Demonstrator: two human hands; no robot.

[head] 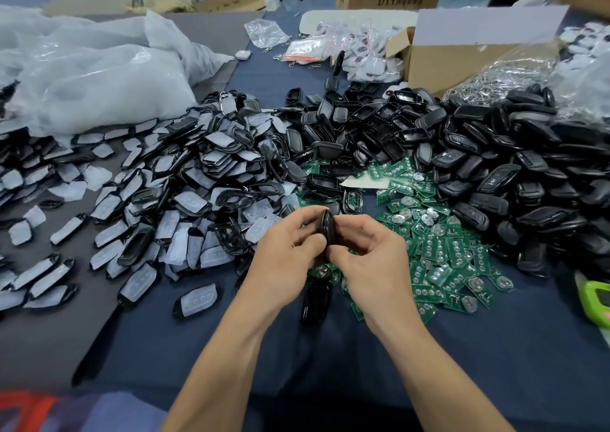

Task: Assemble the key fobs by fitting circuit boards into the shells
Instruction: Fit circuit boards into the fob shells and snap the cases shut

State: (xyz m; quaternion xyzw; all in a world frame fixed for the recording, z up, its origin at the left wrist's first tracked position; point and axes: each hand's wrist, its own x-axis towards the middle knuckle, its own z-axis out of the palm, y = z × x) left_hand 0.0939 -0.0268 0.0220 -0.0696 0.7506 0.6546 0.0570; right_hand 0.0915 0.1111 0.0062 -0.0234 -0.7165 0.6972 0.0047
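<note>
Left hand (290, 250) and right hand (368, 255) meet — fingers (351, 223) of both pinch one black shell (328, 230).

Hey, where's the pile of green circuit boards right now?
Head view, centre-right: the circuit boards lie just right of the right hand, with black shells heaped behind them.

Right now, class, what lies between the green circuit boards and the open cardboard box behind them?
A heap of black shells fills that stretch, as the head view shows.

We see glossy black plastic shells (478, 167) beside green circuit boards (439, 253) with shiny metal contacts — all on matt blue cloth (330, 365).
</note>
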